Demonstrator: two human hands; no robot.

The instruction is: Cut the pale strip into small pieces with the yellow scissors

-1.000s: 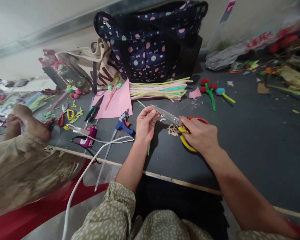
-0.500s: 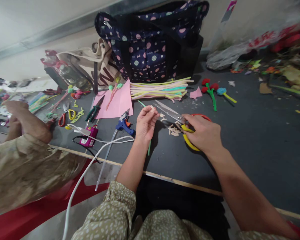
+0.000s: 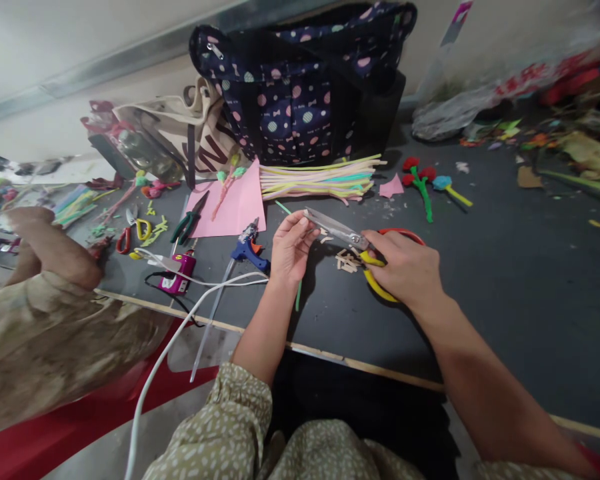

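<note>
My left hand (image 3: 291, 247) was pinched shut on a pale strip (image 3: 307, 213), held above the middle of the tabletop (image 3: 500, 280); most of the strip was hidden by my fingers and the blades. My right hand (image 3: 405, 270) was closed around the yellow and red handles of the scissors (image 3: 335, 229), whose blades lay nearly together, tips at my left fingertips. I could not tell whether they touched the strip.

Between my hands lay a small heap of pale clippings (image 3: 347, 261). A green stem (image 3: 299, 297) ran under my left wrist toward the near edge; whether I held it too, I could not tell.

Left of that hand lay the glue gun (image 3: 250, 250), and past it, closer to the near edge, a purple box (image 3: 177, 273). Pliers (image 3: 190, 219) lay beside the pink paper (image 3: 247, 213). A bundle of coloured stems (image 3: 320, 180) touched the paper's right side, in front of the navy bag (image 3: 295, 100) at the far edge. Toward the far right corner were a red flower (image 3: 417, 177) and, just beside it, a blue one (image 3: 443, 182). A co-worker's arm (image 3: 63, 250) reached over the near edge at the left.
</note>
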